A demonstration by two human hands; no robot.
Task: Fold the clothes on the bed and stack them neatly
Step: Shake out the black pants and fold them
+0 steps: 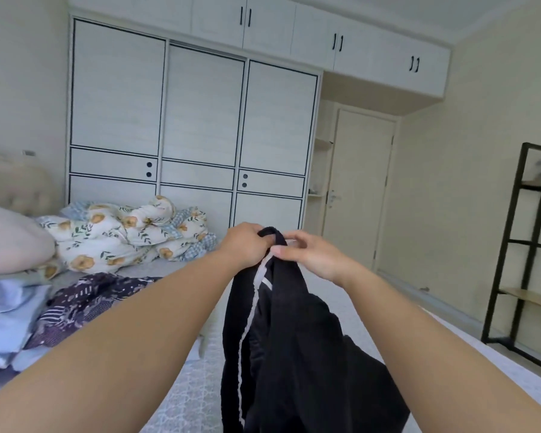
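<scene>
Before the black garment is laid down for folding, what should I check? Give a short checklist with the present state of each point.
1. Left hand grips the top of the black garment: ok.
2. Right hand holds it too: ok, pinching beside the left.
3. Garment hangs straight: not ok, bunched.
4. Which edge is held: cannot tell.
5. Bare spot on the bed in front: ok.
6. Patterned dark cloth lies apart: ok.
</scene>
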